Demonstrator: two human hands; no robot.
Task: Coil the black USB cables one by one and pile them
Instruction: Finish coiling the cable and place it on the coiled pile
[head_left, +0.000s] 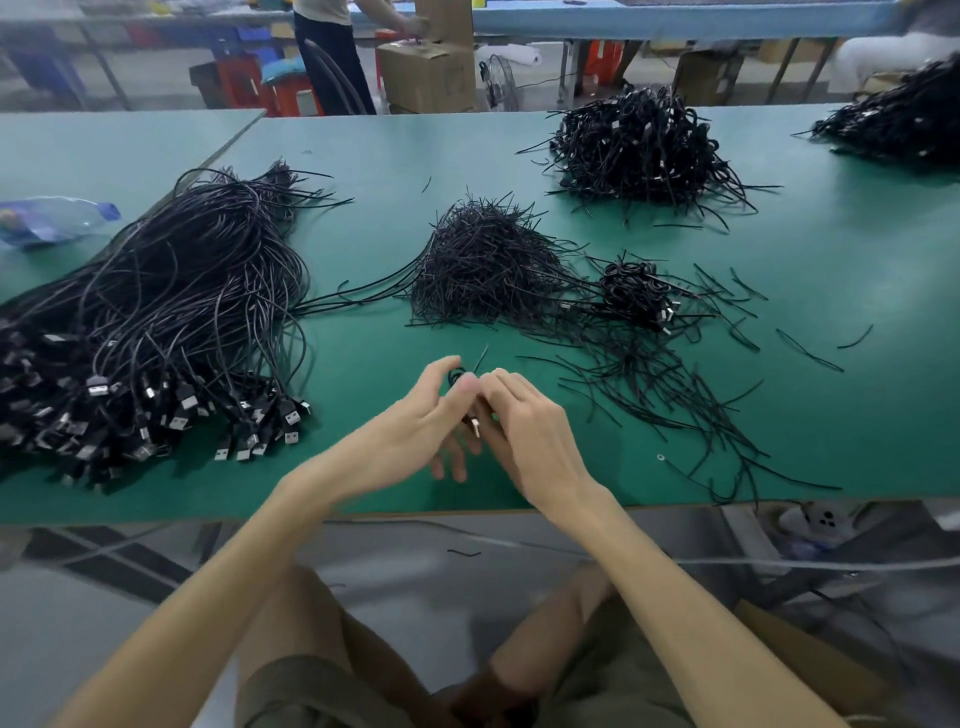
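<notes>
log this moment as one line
step: coiling | left hand: holds cable | right hand: holds cable | loose cables: left | coiled pile: right

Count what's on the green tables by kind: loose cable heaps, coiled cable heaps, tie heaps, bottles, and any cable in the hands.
Loose heap: 1
Coiled heaps: 3 (the far right one is blurred)
Tie heap: 1
Bottle: 1
Held cable: 1
Total: 7
</notes>
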